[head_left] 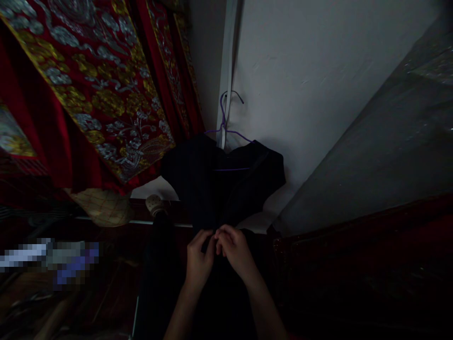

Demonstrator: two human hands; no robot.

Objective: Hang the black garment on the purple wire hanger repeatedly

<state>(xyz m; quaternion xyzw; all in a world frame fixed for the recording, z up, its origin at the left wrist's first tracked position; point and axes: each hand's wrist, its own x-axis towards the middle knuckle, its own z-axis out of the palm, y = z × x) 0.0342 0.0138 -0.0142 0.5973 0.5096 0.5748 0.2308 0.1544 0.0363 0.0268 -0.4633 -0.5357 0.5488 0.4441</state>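
Step in hand, my read: fine two-handed work where the front edges of the dark garment [198, 165] meet; to do it well, pin one edge with the left hand [200, 252], let the right hand [234, 248] do the fine moves, keep the edges level and don't drag down on the cloth; a hard pull would likely tilt the hanger; go by feel, light is poor. Grip: both hands pinched, thumb and fingers nearly meeting, tips side by side and all but touching; each looks closed on the garment's front; left leaves a small gap behind its tips, right has its fingers curled in; can't tell if a button, zip or bare hem sits in there, too dark. Garment hangs just beyond the fingertips, neck open in a V, shoulders spread on the purple hanger [223, 126], lower bar showing across the neck; hook is up at the pale strip [229, 52], what it catches on is unclear; pale wall [300, 71] behind and to the right; red embroidered cloth [106, 101] hangs to the left, close to the garment's shoulder, so mind snagging.
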